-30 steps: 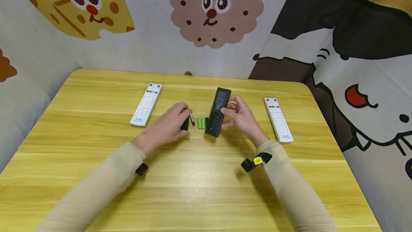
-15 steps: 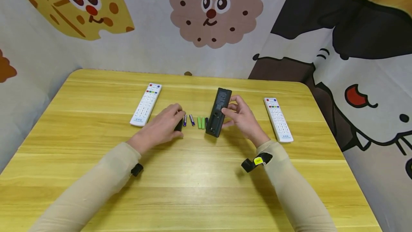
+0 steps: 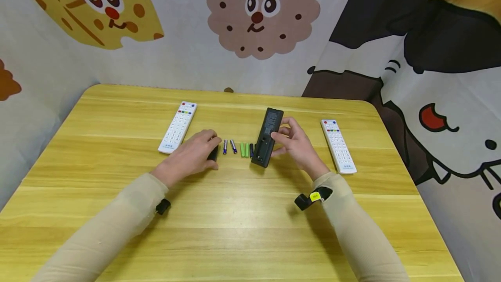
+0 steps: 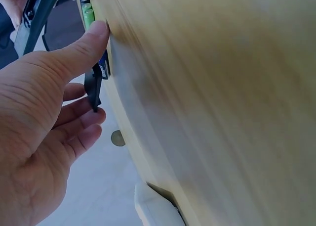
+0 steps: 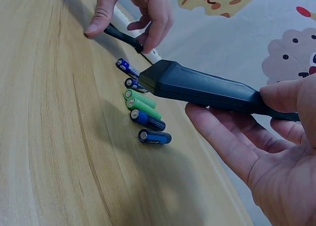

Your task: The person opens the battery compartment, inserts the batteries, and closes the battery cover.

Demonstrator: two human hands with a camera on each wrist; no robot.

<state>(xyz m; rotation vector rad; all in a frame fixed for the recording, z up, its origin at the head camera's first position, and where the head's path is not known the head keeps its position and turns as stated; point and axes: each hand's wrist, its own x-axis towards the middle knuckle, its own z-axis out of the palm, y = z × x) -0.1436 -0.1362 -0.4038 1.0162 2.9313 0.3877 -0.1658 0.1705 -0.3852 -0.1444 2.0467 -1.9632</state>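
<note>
Fingers (image 4: 81,121) and thumb of the left hand (image 3: 188,156) stand about half apart, gripping the cover (image 3: 213,153) between them; whether it touches the desk (image 3: 235,229) I cannot tell. The right hand (image 3: 293,142) is bent around the black remote (image 3: 268,137), thumb on its back, fingers under it. That remote is raised and tilted, midway between the desk's left and right edges, nearer the far edge. Between the hands lie two blue-and-white batteries (image 3: 233,146), two green batteries (image 3: 247,150) and two dark blue batteries (image 5: 154,137). White remotes lie towards the far left corner (image 3: 178,127) and near the right edge (image 3: 339,146).
</note>
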